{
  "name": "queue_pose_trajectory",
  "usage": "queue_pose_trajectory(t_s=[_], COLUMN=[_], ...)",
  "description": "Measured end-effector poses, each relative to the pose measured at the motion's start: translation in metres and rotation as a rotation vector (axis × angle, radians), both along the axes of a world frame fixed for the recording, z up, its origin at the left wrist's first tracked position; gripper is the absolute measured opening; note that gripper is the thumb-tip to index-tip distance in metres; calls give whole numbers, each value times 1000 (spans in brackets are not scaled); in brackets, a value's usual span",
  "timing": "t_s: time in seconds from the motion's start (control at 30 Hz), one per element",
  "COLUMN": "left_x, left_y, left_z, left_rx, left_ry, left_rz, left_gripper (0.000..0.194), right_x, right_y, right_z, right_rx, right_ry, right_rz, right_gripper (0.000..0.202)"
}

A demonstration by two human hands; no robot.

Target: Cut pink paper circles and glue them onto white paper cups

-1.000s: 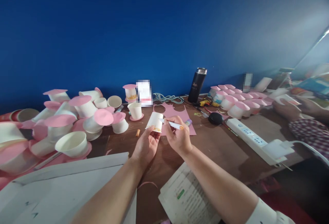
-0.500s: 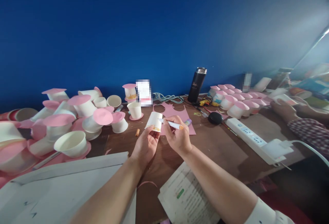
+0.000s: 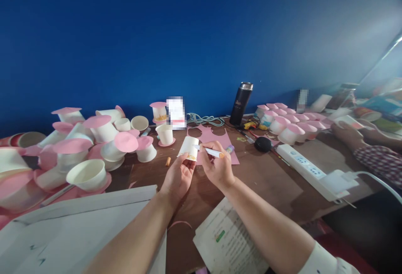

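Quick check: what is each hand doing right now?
Left hand: closed on a white paper cup, held tilted.
Right hand: closed on a white pen, tip at the cup.

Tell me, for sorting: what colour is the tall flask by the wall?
Black with a silver cap, head view.

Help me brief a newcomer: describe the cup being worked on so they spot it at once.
Start at the pink paper sheet mid-table. At its left edge, the left hand holds a white paper cup on its side above the table, the right hand putting a pen to it. Unlike its neighbours, it stands on nothing.
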State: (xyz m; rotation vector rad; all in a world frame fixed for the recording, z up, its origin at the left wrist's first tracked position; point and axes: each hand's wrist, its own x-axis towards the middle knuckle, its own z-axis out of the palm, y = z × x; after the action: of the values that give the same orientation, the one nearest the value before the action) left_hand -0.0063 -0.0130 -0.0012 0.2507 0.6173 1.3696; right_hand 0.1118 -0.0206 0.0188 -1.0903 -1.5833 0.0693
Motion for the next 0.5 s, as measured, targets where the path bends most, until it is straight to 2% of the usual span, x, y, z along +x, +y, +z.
queue_pose_trajectory(t_s=[0.27,0.5], left_x=[0,0], left_y=[1,0], left_z=[0,-1], left_rx=[-30,-7], left_ry=[-15,-3], left_rz=[7,1], left_gripper=[15,11], right_x=[0,0], right_y=[0,0], right_z=[0,0], right_rx=[-1,-1], right_ry=[-5,0], right_rz=[0,3], right_gripper=[11,11])
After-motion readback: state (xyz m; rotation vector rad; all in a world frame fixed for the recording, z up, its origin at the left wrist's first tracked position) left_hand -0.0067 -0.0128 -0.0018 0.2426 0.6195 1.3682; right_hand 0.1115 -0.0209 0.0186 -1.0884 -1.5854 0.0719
